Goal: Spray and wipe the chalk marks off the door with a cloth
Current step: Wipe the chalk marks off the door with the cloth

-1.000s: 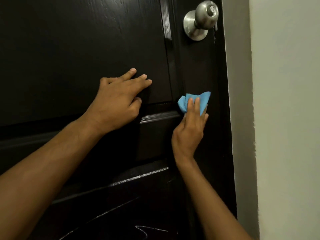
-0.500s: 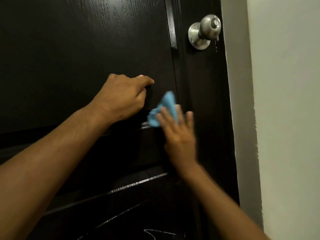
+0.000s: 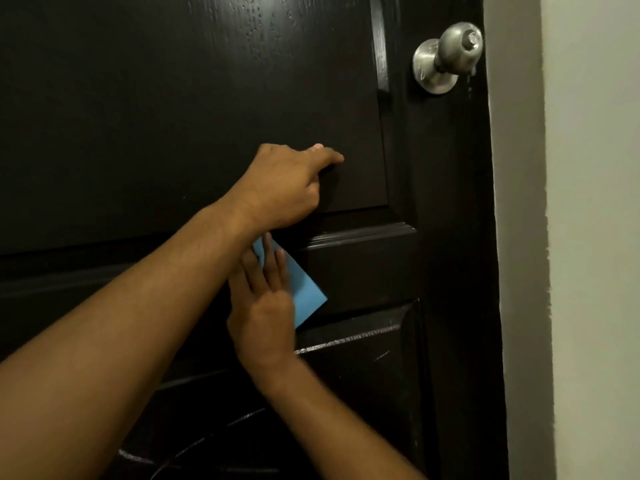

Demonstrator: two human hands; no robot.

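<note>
Blue cloth (image 3: 306, 289), flat against black door (image 3: 173, 98), under right hand (image 3: 263, 310)

The door (image 3: 173, 98) is near-black with a faint wood grain. White chalk marks (image 3: 346, 339) streak it. The cloth (image 3: 306, 292) is plain light blue, the knob (image 3: 446, 57) brushed silver, the wall (image 3: 595, 202) off-white.

pale wall (image 3: 595, 237) rt, dim light

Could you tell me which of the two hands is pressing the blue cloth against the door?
The right hand, the lower one, presses the blue cloth flat; the left hand above only rests on the door.
</note>
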